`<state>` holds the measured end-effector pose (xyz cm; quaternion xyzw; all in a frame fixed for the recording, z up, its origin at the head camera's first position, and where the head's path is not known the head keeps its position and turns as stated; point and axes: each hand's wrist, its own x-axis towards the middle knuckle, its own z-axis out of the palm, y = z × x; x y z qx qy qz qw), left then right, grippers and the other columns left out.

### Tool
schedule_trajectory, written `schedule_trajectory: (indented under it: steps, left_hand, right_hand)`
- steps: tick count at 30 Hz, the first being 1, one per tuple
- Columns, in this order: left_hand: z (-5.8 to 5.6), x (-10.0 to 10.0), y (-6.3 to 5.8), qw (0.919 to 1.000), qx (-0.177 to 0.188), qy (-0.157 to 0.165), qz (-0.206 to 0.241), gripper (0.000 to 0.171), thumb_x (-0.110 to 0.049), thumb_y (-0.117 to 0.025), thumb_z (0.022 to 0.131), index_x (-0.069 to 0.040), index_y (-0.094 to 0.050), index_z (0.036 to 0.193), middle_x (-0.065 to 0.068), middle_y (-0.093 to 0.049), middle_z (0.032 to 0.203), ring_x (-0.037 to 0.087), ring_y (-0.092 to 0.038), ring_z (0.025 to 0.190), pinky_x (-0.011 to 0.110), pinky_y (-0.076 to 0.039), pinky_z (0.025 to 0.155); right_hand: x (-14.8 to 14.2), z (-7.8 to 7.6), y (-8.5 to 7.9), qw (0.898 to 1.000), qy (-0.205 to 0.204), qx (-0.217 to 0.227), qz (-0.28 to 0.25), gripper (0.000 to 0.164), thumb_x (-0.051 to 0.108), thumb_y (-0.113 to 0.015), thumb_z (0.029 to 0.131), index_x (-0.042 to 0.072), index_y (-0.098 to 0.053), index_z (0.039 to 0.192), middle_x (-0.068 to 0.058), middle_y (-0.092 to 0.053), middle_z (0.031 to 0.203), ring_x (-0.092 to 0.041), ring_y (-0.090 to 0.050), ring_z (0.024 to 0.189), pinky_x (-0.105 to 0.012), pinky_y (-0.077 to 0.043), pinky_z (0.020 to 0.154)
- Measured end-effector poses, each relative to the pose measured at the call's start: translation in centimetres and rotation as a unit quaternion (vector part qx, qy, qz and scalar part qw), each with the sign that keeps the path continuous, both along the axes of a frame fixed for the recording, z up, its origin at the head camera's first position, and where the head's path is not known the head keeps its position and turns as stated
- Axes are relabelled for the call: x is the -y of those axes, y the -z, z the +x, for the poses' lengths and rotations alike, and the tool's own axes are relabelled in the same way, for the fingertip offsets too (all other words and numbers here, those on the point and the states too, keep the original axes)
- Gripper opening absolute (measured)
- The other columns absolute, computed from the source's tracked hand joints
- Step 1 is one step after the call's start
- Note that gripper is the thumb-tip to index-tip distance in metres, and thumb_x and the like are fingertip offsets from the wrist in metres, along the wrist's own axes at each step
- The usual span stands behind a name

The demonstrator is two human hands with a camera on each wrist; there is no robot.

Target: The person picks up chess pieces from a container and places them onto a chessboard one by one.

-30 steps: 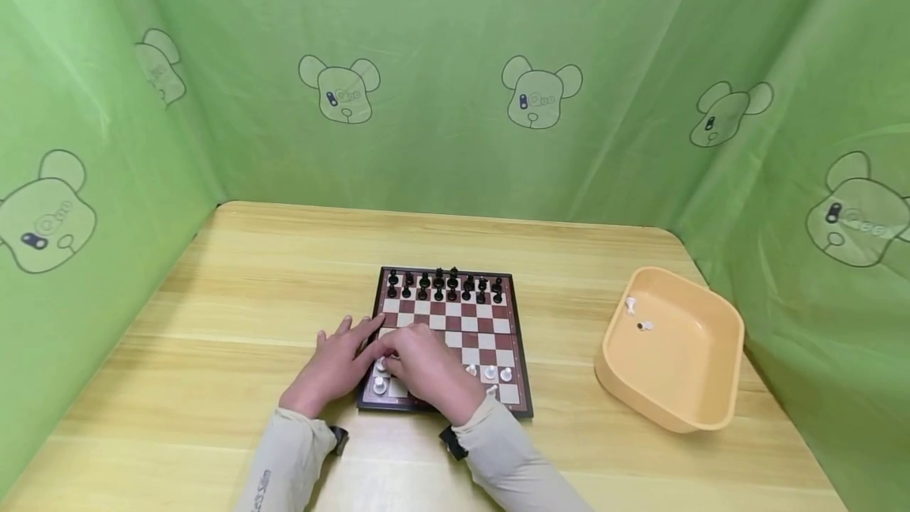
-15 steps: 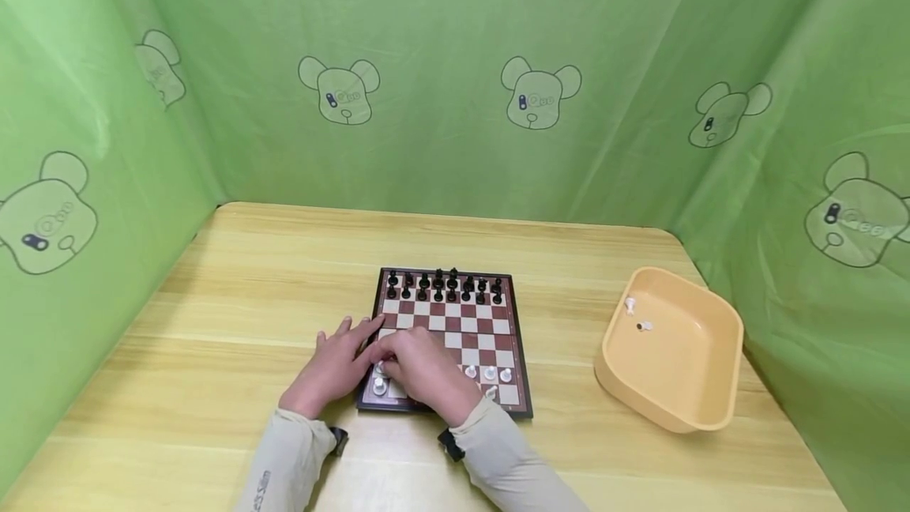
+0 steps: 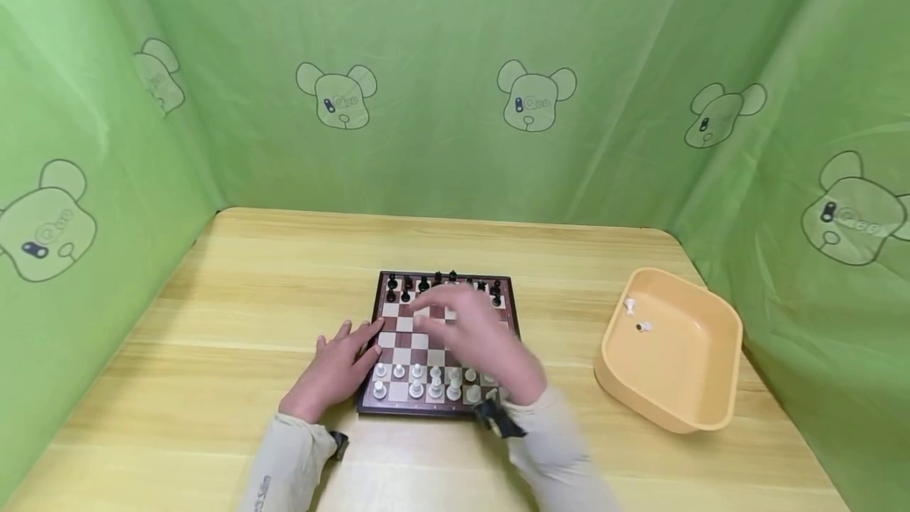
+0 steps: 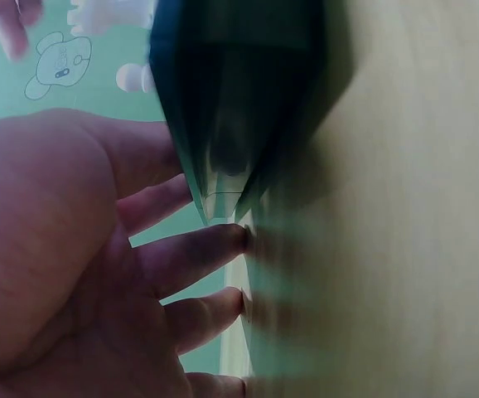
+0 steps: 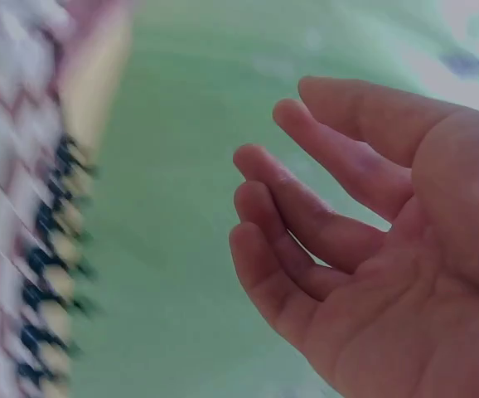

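Note:
My left hand (image 3: 334, 374) lies at the left edge of the folding chessboard (image 3: 404, 340), fingers spread and two fingertips on its rim. In the left wrist view its fingertips (image 4: 233, 240) reach the table beside the dark board edge. Above the middle of the board hangs my right hand (image 3: 472, 330), blurred by motion, with nothing between thumb and fingers. Its loosely bent fingers (image 5: 264, 170) show in the right wrist view. White chess pieces (image 3: 416, 389) stand in two near rows, some behind the right hand and wrist. Black chess pieces (image 3: 391, 284) stand in two far rows, partly covered.
An orange plastic basin (image 3: 732, 362) stands on the right of the wooden table (image 3: 235, 275). Inside lie two small white chess pieces (image 3: 644, 326), apart from each other. Green curtains (image 3: 441, 172) with bear-head prints enclose the back and sides.
My right hand has left the white pieces at the near left, where its fingers were pinched, and moved up and right with fingers spreading. The left hand stays at the board's edge.

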<state>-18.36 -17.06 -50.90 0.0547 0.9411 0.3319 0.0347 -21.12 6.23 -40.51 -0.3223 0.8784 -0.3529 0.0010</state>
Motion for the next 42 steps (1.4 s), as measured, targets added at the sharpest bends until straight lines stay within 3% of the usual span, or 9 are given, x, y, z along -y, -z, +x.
schedule_trajectory:
  steps: [4,9,14,17,21,24,29,36,42]
  left_hand:
    - [0.2,-0.1,0.1,1.0,0.002,-0.003,0.002,0.052,-0.027,-0.052,0.109,-0.014,-0.044,0.158,0.023,-0.042,0.158,0.05,-0.021,0.152,0.074,-0.001,0.118]
    - [0.3,-0.2,0.1,1.0,0.001,-0.003,0.005,0.052,-0.027,-0.051,0.109,-0.014,-0.044,0.158,0.023,-0.042,0.158,0.051,-0.02,0.152,0.075,-0.002,0.118]
    - [0.2,-0.2,0.2,1.0,-0.001,-0.007,0.005,0.052,-0.028,-0.051,0.109,-0.014,-0.044,0.158,0.023,-0.043,0.158,0.05,-0.021,0.152,0.074,-0.002,0.119]
    - [0.1,-0.3,0.4,1.0,-0.001,-0.005,0.005,0.052,-0.027,-0.052,0.109,-0.014,-0.044,0.158,0.023,-0.043,0.158,0.05,-0.021,0.152,0.075,-0.002,0.118]
    - [0.1,-0.4,0.6,1.0,0.001,-0.002,0.008,0.052,-0.027,-0.052,0.109,-0.015,-0.044,0.158,0.022,-0.042,0.158,0.05,-0.02,0.153,0.074,-0.001,0.119]
    - [0.0,-0.4,0.5,1.0,-0.002,-0.005,0.008,0.052,-0.027,-0.053,0.108,-0.015,-0.044,0.158,0.022,-0.043,0.158,0.05,-0.02,0.152,0.074,-0.001,0.119]
    - [0.0,-0.2,0.4,1.0,-0.003,-0.005,0.005,0.052,-0.027,-0.052,0.108,-0.014,-0.044,0.158,0.023,-0.043,0.158,0.05,-0.02,0.152,0.074,-0.002,0.119]
    - [0.1,-0.1,0.3,1.0,0.0,-0.004,0.004,0.052,-0.027,-0.052,0.109,-0.014,-0.044,0.158,0.023,-0.043,0.158,0.05,-0.02,0.153,0.074,-0.001,0.118]
    - [0.1,-0.2,0.4,1.0,-0.005,-0.003,0.005,0.052,-0.027,-0.052,0.109,-0.014,-0.044,0.158,0.023,-0.043,0.158,0.05,-0.02,0.152,0.075,-0.001,0.118]
  right_hand:
    - [-4.9,0.1,-2.7,0.994,0.088,-0.02,-0.061,0.027,0.025,-0.069,0.1,0.012,-0.074,0.123,-0.008,-0.07,0.13,-0.031,-0.063,0.122,-0.049,-0.052,0.105]
    - [-11.0,0.8,-5.1,0.968,0.211,-0.051,-0.123,0.029,0.027,-0.068,0.102,0.009,-0.073,0.124,-0.009,-0.073,0.119,-0.017,-0.065,0.103,-0.021,-0.057,0.083]
    - [-15.3,0.4,-5.5,0.956,0.259,-0.079,-0.111,0.03,0.028,-0.068,0.102,0.006,-0.074,0.121,-0.012,-0.073,0.113,0.005,-0.062,0.091,-0.007,-0.051,0.076]
    - [-17.6,-0.4,-5.2,0.958,0.264,-0.088,-0.061,0.03,0.03,-0.066,0.102,0.007,-0.075,0.12,-0.013,-0.074,0.109,0.007,-0.061,0.086,-0.008,-0.05,0.07]
    - [-20.7,-1.6,-4.6,0.958,0.268,-0.098,0.021,0.029,0.03,-0.063,0.103,0.008,-0.075,0.118,-0.015,-0.076,0.107,-0.013,-0.068,0.09,-0.016,-0.048,0.069]
    - [-22.7,-2.7,-4.0,0.956,0.271,-0.085,0.065,0.031,0.03,-0.06,0.104,0.005,-0.073,0.119,-0.021,-0.075,0.11,-0.034,-0.07,0.097,-0.034,-0.049,0.078]
    - [-25.6,-5.0,-2.6,0.957,0.261,-0.039,0.121,0.039,0.029,-0.059,0.104,-0.004,-0.066,0.124,-0.03,-0.07,0.117,-0.049,-0.068,0.105,-0.058,-0.048,0.087]
    - [-27.8,-8.3,0.7,0.958,0.217,0.018,0.186,0.04,0.022,-0.066,0.1,-0.01,-0.062,0.123,-0.036,-0.067,0.115,-0.054,-0.064,0.105,-0.061,-0.052,0.086]
    - [-27.9,-9.8,3.3,0.961,0.171,0.051,0.21,0.048,0.022,-0.073,0.095,-0.016,-0.059,0.121,-0.034,-0.067,0.112,-0.037,-0.069,0.085,-0.051,-0.056,0.077]
